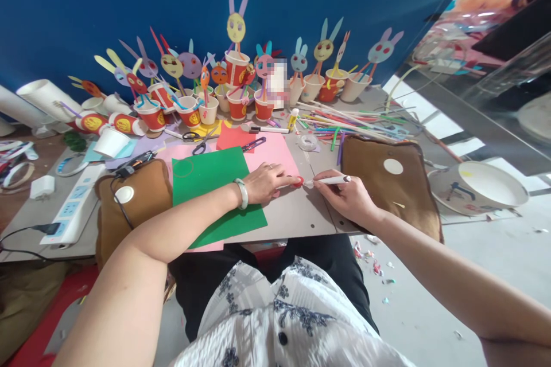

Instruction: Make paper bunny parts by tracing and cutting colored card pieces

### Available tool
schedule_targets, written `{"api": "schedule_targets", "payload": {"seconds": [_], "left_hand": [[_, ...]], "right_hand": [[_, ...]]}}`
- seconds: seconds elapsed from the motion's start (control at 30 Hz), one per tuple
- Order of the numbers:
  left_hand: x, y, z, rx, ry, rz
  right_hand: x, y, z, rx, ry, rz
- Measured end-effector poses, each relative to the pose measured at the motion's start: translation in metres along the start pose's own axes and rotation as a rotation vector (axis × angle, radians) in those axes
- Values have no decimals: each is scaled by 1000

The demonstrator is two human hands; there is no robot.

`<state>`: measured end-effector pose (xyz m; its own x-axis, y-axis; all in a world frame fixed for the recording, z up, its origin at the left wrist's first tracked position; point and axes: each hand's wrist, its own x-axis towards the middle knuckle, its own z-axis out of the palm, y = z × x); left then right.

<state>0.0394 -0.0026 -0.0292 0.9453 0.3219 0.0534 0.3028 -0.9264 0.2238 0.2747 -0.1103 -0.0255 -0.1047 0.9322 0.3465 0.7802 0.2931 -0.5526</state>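
Holding a small red piece [301,182] in the left hand's [267,183] fingertips, probably to steady it. Grasping a white pen [333,180] low down in the right hand [348,198], at three o'clock from the piece, presumably for control; cannot tell whether touching. Reaching across a green sheet [210,169] at nine o'clock; having a glue stick [293,120] at twelve, handily near.
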Motion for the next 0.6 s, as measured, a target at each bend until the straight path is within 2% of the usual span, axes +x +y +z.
{"api": "schedule_targets", "payload": {"seconds": [0.23,0.43,0.6], "left_hand": [[0,3,-5,7,-24,-6],[-1,1,-2,21,-6,-12],[-1,-2,2,-7,17,7]], "right_hand": [[-1,-7,-4,78,156,63],[6,-15,-6,32,17,33],[12,-14,-2,18,16,28]]}}
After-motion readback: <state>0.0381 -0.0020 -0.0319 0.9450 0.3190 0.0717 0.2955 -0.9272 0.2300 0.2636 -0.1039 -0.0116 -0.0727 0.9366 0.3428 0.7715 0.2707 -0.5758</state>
